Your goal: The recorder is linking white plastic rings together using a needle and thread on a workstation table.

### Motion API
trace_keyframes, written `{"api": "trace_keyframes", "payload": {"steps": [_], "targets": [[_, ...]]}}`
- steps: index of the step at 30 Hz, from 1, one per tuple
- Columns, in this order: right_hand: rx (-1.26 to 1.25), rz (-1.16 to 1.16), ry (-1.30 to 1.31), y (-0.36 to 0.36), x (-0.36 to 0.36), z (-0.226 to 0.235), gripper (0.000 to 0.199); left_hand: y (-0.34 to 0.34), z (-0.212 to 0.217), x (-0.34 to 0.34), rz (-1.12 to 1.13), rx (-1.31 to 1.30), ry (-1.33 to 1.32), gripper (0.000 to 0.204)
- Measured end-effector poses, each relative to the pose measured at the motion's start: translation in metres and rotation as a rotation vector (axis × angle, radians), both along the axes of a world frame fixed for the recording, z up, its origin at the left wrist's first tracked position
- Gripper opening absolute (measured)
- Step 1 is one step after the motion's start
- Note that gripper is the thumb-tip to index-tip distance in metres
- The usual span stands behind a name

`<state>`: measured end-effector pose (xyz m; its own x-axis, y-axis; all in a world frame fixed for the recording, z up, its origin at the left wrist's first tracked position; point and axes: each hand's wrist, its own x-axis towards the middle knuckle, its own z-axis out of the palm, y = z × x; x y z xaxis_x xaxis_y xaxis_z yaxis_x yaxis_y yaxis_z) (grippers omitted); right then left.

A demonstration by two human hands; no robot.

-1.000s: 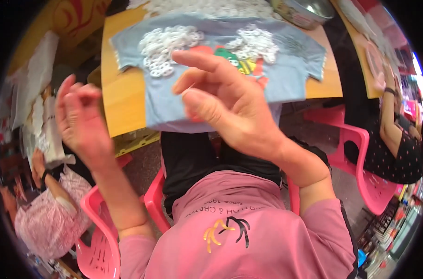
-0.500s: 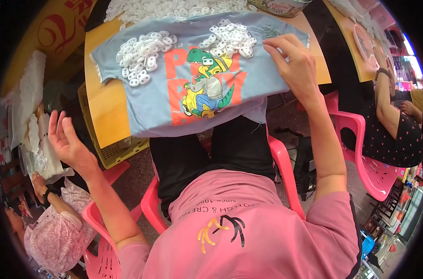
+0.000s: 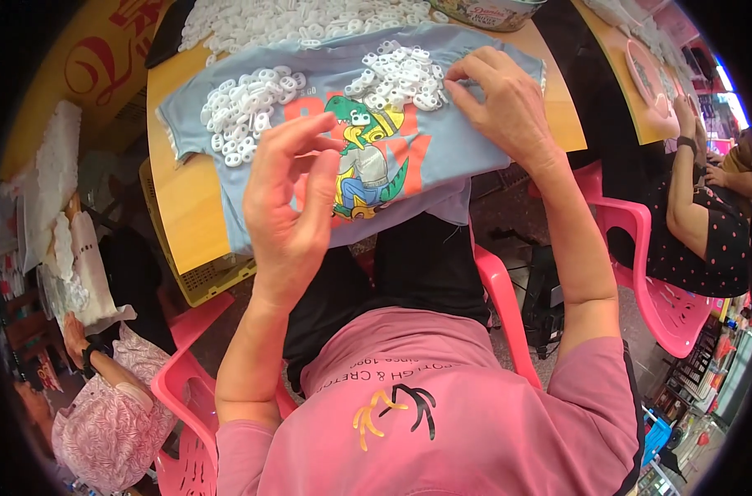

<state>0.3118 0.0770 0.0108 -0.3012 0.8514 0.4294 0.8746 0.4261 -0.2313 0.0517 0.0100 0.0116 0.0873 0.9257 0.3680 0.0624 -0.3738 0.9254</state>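
Rings of small white plastic lie in two loose heaps on a pale blue cotton T-shirt spread flat over a yellow wooden tabletop. The right-hand heap of rings sits near the shirt's far edge, and the right hand rests on the cloth just beside it, fingers curled down with the fingertips at the heap's edge; whether they pinch a ring cannot be told. The left-hand heap of rings lies on the shirt's other shoulder, apart from the first. The left hand is raised above the shirt, palm toward the camera, fingers spread and slightly bent, holding nothing visible. Between the heaps the shirt carries a bright cartoon dinosaur print in green, orange and yellow. A wider spill of the same white rings covers the table beyond the shirt. Glossy pink moulded plastic chairs stand around, and another person in a black dotted top sits to the right.
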Motion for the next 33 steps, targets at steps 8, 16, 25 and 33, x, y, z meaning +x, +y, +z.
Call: {"api": "trace_keyframes", "payload": {"steps": [8, 16, 25, 33], "targets": [[-0.034, 0.073, 0.016, -0.005, 0.009, 0.004, 0.013, 0.006, -0.008, 0.026, -0.026, -0.013, 0.034, 0.023], [-0.023, 0.09, 0.012, -0.005, 0.015, 0.002, 0.012, 0.008, -0.011, 0.049, -0.097, -0.072, -0.036, 0.02], [-0.467, 0.089, 0.842, -0.036, 0.004, 0.006, 0.012, 0.008, -0.016, 0.063, -0.082, -0.1, -0.013, 0.024], [-0.905, 0.169, 1.667, -0.062, -0.023, 0.009, 0.016, 0.006, -0.017, 0.068, -0.076, 0.093, 0.025, 0.022]]}}
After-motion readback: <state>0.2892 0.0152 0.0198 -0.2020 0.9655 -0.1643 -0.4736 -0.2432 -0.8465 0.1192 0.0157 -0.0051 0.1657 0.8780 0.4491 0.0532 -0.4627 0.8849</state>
